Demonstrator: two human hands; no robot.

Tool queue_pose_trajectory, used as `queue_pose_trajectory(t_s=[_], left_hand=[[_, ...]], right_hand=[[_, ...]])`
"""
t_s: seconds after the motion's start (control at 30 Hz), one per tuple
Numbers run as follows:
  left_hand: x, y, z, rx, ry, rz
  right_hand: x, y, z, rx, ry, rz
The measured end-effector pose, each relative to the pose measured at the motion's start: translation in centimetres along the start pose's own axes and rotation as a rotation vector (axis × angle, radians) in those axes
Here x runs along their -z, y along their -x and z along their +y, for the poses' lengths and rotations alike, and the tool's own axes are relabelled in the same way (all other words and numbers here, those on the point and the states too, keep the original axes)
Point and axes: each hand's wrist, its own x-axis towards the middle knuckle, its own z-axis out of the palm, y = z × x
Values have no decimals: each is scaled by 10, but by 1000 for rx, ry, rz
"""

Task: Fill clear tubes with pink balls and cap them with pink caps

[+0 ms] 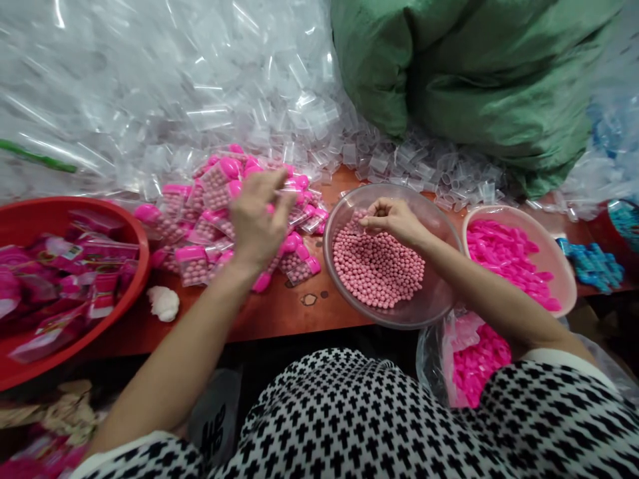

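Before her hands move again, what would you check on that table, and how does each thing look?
1. Left hand over the pile of filled pink-capped containers: ok.
2. Left hand holding a container: cannot tell, blurred.
3. Right hand inside the clear bowl, fingers pinched: ok.
4. Pink balls in the bowl: ok, plenty.
5. Pink caps in the next bowl: ok, plenty.
6. Empty clear containers behind: ok, within view.

I see matt pink beads [377, 269] in a clear, glossy plastic bowl [439, 303] at centre frame, on a smooth brown wooden table [279, 313]. Upper left, shiny clear plastic tubes [164, 86] lie heaped; upper right sits a dull green woven sack [479, 73].
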Motion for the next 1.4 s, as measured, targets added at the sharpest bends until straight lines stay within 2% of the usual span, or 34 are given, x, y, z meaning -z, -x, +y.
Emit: queue_pose_trajectory(t_s=[0.07, 0.13, 0.23, 0.3, 0.43, 0.5, 0.6, 0.67, 0.77, 0.83, 0.9, 0.97, 1.03, 1.1, 1.2, 1.3, 1.4], left_hand=[[-23, 9, 32, 68, 251, -280], [-44, 16, 53, 169, 443, -440], [-69, 22, 64, 339, 711, -555], [-77, 24, 66, 442, 856, -609], [-83, 25, 67, 514, 926, -694], [-84, 25, 67, 478, 890, -706], [-86, 26, 64, 401, 784, -709], [-87, 28, 62, 374, 711, -699], [-87, 28, 61, 439, 690, -653], [-85, 27, 64, 512, 745, -646], [-83, 25, 67, 557, 810, -666], [-82, 23, 69, 573, 841, -677], [-81, 24, 69, 570, 834, -666], [-81, 25, 67, 553, 801, -643], [-80, 28, 64, 527, 740, -624], [-80, 29, 63, 517, 699, -623], [-78, 29, 63, 504, 675, -630]], right_hand=[[-1, 16, -9, 63, -65, -6], [0, 31, -15, 113, -107, -18], [7, 49, -17, 195, -96, -27], [17, 57, -15, 290, -5, -30], [38, 66, -13, 498, 412, -71], [43, 68, -12, 547, 552, -98], [46, 73, -8, 560, 598, -137], [48, 77, -6, 523, 607, -159], [62, 73, -7, 413, 604, -215], [80, 57, -10, 354, 621, -125], [102, 30, -12, 296, 709, 124], [125, -3, -13, 183, 924, 353], [142, -37, -11, 8, 1176, 364], [149, -66, -9, -107, 1303, 324], [141, -92, -9, -126, 1313, 301], [129, -93, -15, -75, 1304, 283], [139, -65, -24, -12, 1315, 344]])
